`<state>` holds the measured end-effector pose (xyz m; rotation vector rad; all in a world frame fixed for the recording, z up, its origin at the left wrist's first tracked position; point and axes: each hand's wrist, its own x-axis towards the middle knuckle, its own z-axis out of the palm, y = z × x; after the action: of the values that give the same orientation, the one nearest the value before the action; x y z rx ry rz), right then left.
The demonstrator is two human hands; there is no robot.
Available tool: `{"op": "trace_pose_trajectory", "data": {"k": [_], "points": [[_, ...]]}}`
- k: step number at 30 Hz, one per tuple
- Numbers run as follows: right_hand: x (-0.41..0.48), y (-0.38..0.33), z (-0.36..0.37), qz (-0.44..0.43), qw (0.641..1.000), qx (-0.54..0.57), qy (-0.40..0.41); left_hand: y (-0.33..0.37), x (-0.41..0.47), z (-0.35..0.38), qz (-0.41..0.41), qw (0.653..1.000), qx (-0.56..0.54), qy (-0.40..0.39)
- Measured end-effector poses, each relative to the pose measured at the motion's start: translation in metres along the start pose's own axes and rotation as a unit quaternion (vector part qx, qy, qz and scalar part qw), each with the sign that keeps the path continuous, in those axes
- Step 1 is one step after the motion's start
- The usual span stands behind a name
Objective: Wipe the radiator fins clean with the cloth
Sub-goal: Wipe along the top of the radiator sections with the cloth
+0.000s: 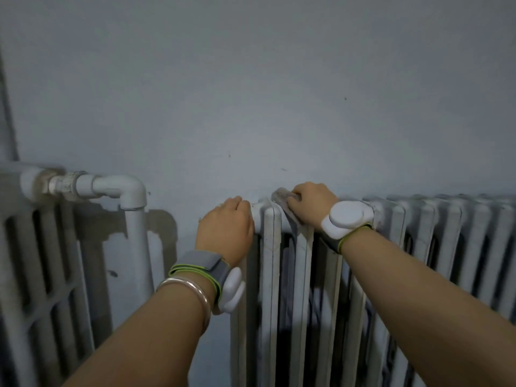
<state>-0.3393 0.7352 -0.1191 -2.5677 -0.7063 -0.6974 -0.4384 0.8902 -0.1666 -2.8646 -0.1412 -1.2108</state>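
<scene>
Far left: second radiator [33, 261] and a white pipe elbow [131, 191]. Neither is touched.

Left hand [226, 227]: set on the end of the radiator [272, 247] being cleaned. The fingers curl over its top corner toward the wall [279, 107], with the fingertips hidden. It looks like a bracing grip.

Cloth [280, 197]: grey and bunched, lying on the crown of the first fins. A flap trails down into the gap just under the right hand.

Right hand [310, 205]: fingers curled down over the cloth, clamping it against the fin tops.

Fins [446, 233], rightward: a long run with dull tops and dark slots between them, well apart from the cloth.

Step in hand, as I judge it: wiping the crowns at the left end, with most of the run not yet reached.

To do it well:
- Press flat along each rounded crown, then draw the cloth down the face rather than scrubbing crosswise.
- Feed the loose flap into each slot and pull it through, since dust probably sits there.
- Work one fin at a time toward the right, and refold the cloth to a fresh side as it greys.
- Shift the bracing hand along as the work moves.

Risk: the bunched cloth may skip the wall-side edges.
</scene>
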Motion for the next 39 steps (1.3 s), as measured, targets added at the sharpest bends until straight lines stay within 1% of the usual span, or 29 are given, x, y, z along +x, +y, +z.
{"op": "trace_pose_trajectory", "data": {"k": [2,4,6,8,12,14,17,20,22,24,26,28,30,32,34,37,39], "points": [[-0.009,0.0,0.006,-0.004,0.999,-0.005,0.044,0.0,0.0,-0.002,0.005,1.0,0.003,-0.008],[-0.02,0.004,0.017,-0.022,0.993,-0.009,0.116,0.0,0.0,-0.002,0.008,1.0,-0.001,-0.013],[-0.033,0.006,0.027,-0.055,0.978,0.021,0.202,-0.001,0.0,-0.001,0.007,1.0,0.0,-0.016],[-0.043,0.009,0.033,-0.082,0.96,0.06,0.26,-0.001,0.0,-0.001,0.004,1.0,-0.001,-0.021],[-0.063,0.013,0.04,-0.09,0.952,0.124,0.263,-0.002,-0.001,0.0,0.007,1.0,-0.02,-0.013],[-0.073,0.015,0.045,-0.086,0.95,0.14,0.266,-0.003,-0.001,0.001,0.005,0.999,-0.031,-0.01],[-0.084,0.014,0.051,-0.068,0.95,0.152,0.264,-0.004,-0.004,-0.001,-0.006,0.999,-0.045,-0.025],[-0.093,0.01,0.053,-0.044,0.95,0.152,0.269,-0.009,-0.007,-0.005,-0.046,0.986,-0.154,-0.042],[-0.101,0.009,0.054,-0.037,0.951,0.16,0.26,-0.016,-0.011,-0.006,-0.06,0.979,-0.195,-0.01],[-0.108,0.011,0.056,-0.034,0.955,0.16,0.246,-0.027,-0.016,-0.002,-0.076,0.976,-0.202,0.028],[-0.114,0.015,0.06,-0.031,0.964,0.147,0.22,-0.039,-0.02,0.005,-0.11,0.971,-0.211,0.022],[-0.12,0.021,0.064,-0.029,0.973,0.134,0.185,-0.047,-0.022,0.011,-0.116,0.971,-0.208,0.011],[-0.127,0.026,0.066,-0.034,0.98,0.131,0.149,-0.051,-0.022,0.015,-0.105,0.978,-0.177,0.021],[-0.132,0.03,0.063,-0.044,0.983,0.122,0.131,-0.054,-0.019,0.016,-0.11,0.983,-0.139,0.039],[-0.132,0.029,0.054,-0.043,0.98,0.134,0.139,-0.058,-0.016,0.017,-0.132,0.983,-0.121,0.035],[-0.115,0.016,0.028,-0.05,0.962,0.172,0.207,-0.063,-0.014,0.018,-0.146,0.982,-0.116,0.004],[-0.092,0.002,0.009,-0.06,0.95,0.186,0.243,-0.065,-0.013,0.018,-0.138,0.984,-0.112,0.0]]}}
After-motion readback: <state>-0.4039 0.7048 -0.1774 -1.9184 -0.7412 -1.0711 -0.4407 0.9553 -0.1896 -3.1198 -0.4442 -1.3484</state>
